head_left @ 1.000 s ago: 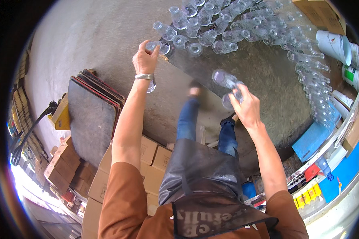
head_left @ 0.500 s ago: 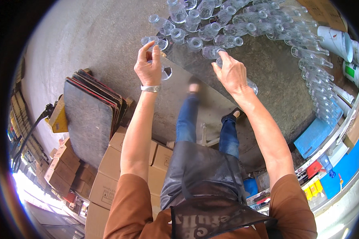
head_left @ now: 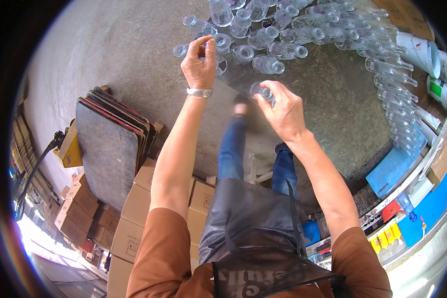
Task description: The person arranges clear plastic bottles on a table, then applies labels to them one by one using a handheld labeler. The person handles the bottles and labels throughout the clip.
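My left hand (head_left: 199,67), with a silver band at its wrist, is at the near left edge of a group of standing clear glass bottles. Its fingers are curled round a clear glass bottle (head_left: 222,66), mostly hidden behind the hand. Lower and to the right, my right hand (head_left: 282,109) pinches another clear glass bottle (head_left: 261,93) between thumb and fingers; the hand covers part of it. Just beyond the right hand stands a separate glass bottle (head_left: 268,64), apart from it. Another bottle (head_left: 180,50) shows left of my left hand.
Many glass bottles (head_left: 303,35) spread over the concrete floor and curve down the right side. White buckets (head_left: 418,52) and a blue panel (head_left: 390,171) lie beyond. At left are stacked dark boards (head_left: 109,144), a yellow piece (head_left: 70,146) and cardboard boxes (head_left: 129,233).
My left hand has moved right and farther away with its bottle, toward the group. My right hand has drawn nearer and a little left with its bottle, away from the standing one.
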`<state>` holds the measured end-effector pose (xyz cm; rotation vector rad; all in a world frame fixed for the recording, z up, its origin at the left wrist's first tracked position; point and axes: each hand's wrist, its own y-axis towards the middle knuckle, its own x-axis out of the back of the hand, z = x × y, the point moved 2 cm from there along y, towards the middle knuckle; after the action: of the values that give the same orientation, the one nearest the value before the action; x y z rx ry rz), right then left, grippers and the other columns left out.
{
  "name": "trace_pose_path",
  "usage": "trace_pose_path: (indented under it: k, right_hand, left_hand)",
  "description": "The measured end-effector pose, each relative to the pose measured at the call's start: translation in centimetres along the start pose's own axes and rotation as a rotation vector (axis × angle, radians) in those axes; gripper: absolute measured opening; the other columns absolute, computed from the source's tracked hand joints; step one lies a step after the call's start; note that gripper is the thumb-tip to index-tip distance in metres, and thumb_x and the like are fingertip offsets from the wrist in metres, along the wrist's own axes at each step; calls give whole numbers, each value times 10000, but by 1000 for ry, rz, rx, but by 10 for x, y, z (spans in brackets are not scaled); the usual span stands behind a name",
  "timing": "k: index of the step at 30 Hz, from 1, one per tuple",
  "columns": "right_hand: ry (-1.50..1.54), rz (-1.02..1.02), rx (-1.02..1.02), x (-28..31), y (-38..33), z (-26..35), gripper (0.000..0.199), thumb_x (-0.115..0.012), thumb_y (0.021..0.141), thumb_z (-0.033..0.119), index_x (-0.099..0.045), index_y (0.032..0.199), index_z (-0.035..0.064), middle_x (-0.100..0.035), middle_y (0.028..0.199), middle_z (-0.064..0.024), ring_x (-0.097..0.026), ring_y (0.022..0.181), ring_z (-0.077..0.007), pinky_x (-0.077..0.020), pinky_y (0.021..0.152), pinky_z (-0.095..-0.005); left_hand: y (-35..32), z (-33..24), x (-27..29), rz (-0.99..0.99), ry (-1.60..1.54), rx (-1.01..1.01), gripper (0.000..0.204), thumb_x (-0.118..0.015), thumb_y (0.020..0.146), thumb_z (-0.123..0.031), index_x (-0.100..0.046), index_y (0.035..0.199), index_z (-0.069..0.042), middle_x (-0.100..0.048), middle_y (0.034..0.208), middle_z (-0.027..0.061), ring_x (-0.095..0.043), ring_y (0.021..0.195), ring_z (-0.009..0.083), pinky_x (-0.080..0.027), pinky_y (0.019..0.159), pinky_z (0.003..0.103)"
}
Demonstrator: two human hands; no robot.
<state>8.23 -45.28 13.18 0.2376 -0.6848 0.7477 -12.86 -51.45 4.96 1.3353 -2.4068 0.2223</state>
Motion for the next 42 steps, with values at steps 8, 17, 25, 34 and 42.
trace_pose_path:
  k: [8, 17, 25, 34, 42]
  right_hand:
    - [43, -8, 88, -64, 14, -6, 298, -779, 787, 94, -638, 1045, 48, -705, 1032, -132, -705, 847, -328, -574, 716, -389]
    - [76, 26, 97, -80, 28, 2, 312, -775, 783, 108, -643, 1057, 36, -717, 1010, -132, -706, 855, -350, -585, 721, -404]
    - [129, -60, 156, -77, 24, 2, 499, -819, 766, 145, -616, 1210, 40, -656, 1218, -140, -706, 943, -311, -597, 759, -381]
    - [213, -28, 191, -69, 7, -27, 526, -789, 823, 248, -564, 1268, 78, -617, 1229, -75, -681, 987, -266, -586, 743, -343]
    - [246, -59, 176, -60, -9, -43, 560, -768, 846, 285, -546, 1303, 51, -605, 1262, -121, -615, 1113, -309, -530, 920, -394]
  left_hand:
    - [3, 7, -2, 10, 3, -42, 214, -724, 934, -241, -718, 1093, -98, -612, 695, -5, -560, 610, 90, -482, 592, 256]
    - [-6, -5, 3, 93, -15, 7, 261, -595, 1007, -231, -674, 1180, -52, -685, 802, 24, -659, 696, 87, -532, 651, 242]
    - [-8, -10, 9, 144, -71, 20, 307, -569, 1014, -257, -647, 1225, -48, -707, 891, 46, -681, 847, 129, -534, 806, 287]
    - [-28, -22, 29, 26, 1, -41, 325, -571, 1001, -229, -632, 1260, -42, -699, 1149, 92, -648, 1086, 216, -492, 976, 354]
    - [-66, -44, 44, -43, 177, -124, 375, -567, 1008, -269, -618, 1275, -10, -646, 1246, 133, -584, 1181, 275, -417, 1060, 401]
